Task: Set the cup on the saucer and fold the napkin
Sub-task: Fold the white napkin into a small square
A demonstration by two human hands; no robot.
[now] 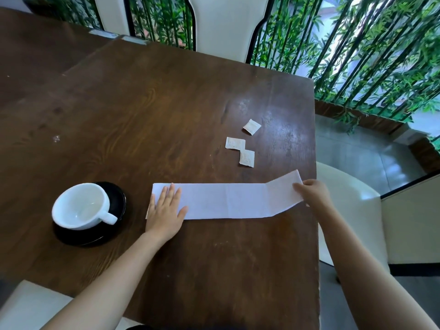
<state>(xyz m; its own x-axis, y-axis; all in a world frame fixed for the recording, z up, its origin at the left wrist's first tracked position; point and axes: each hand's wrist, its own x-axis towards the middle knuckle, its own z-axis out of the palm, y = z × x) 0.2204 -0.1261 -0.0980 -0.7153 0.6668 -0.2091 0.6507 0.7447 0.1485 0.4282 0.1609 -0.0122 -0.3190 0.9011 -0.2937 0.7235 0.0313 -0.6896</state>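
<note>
Forearms low in frame: my left hand (pixel 166 210) pins, fingers spread flat, the napkin (pixel 228 202) strip mid-frame, right hand (pixel 309 190) pinching its lifted right end—thin, limp, tear-prone, best taken at corners; cup (pixel 81 206) sits on saucer (pixel 116 196), lower left.

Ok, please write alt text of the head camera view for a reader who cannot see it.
A person's left hand presses flat on one end of a long white napkin on a dark wooden table, while the right hand lifts the other end. A white cup sits on a black saucer at left; three small packets lie beyond the napkin.
</note>
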